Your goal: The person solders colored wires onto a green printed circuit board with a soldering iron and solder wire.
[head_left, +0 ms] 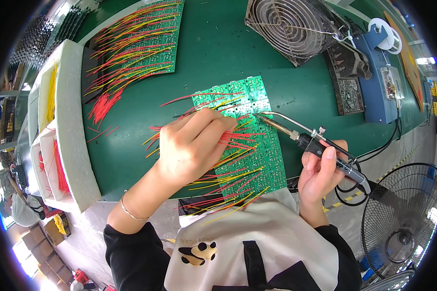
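A green circuit board (272, 160) lies on the table before me, with rows of red and yellow wires sticking out over its left side. My left hand (187, 145) is over the board's left part, its fingers closed in a pinch on a bundle of red wires (235, 140) that fans out to both sides. My right hand (323, 169) grips a soldering iron (318, 147) from the right, with a thin metal feed tube running along it. The iron's tip meets the board's upper middle, close to my left fingertips. Exact contact there is too small to tell.
More wired boards (167, 51) lie at the far left, beside loose red wires (104, 107). A white foam box (73, 126) holds yellow and red wires. A fan with a round grille (286, 22) and a blue machine with a spool (374, 82) stand at the back right. A black fan (400, 233) stands at lower right.
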Tool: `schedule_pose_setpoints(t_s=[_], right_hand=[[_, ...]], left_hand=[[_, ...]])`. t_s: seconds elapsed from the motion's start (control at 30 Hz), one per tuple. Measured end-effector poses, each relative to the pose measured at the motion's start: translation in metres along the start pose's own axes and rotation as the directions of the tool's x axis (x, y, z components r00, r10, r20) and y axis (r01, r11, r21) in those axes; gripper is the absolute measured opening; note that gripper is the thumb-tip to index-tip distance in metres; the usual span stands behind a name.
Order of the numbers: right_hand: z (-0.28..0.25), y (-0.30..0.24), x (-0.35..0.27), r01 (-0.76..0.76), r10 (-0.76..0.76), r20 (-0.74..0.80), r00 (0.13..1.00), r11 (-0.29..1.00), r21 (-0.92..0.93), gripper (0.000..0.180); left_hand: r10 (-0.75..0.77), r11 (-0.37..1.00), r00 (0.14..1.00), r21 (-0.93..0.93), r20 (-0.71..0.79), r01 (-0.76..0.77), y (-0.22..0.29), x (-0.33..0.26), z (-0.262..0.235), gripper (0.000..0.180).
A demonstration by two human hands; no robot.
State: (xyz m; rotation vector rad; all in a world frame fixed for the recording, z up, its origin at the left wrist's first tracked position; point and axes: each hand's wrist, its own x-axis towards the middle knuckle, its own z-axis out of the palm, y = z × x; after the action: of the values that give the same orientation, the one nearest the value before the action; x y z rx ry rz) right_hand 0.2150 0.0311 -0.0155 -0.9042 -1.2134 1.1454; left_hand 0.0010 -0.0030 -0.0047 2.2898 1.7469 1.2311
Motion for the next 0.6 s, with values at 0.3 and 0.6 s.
schedule_pose_setpoints(t_s=[0.3,0.6], right_hand=[[0.0009,-0.0011,0.0004,-0.003,0.003,0.008,1.0,1.0,-0.008,0.019],[0.0008,0.0002,0.0006,0.011,-0.011,0.005,1.0,1.0,-0.009,0.02]], left_hand=[[-0.012,1.0,1.0,-0.022,-0.001,0.012,0.0001,0.0009,0.0001,0.012],[-0.048,0.997,0.999,-0.056,0.014,0.049,-0.0006,-0.0008,-0.0002,0.013]])
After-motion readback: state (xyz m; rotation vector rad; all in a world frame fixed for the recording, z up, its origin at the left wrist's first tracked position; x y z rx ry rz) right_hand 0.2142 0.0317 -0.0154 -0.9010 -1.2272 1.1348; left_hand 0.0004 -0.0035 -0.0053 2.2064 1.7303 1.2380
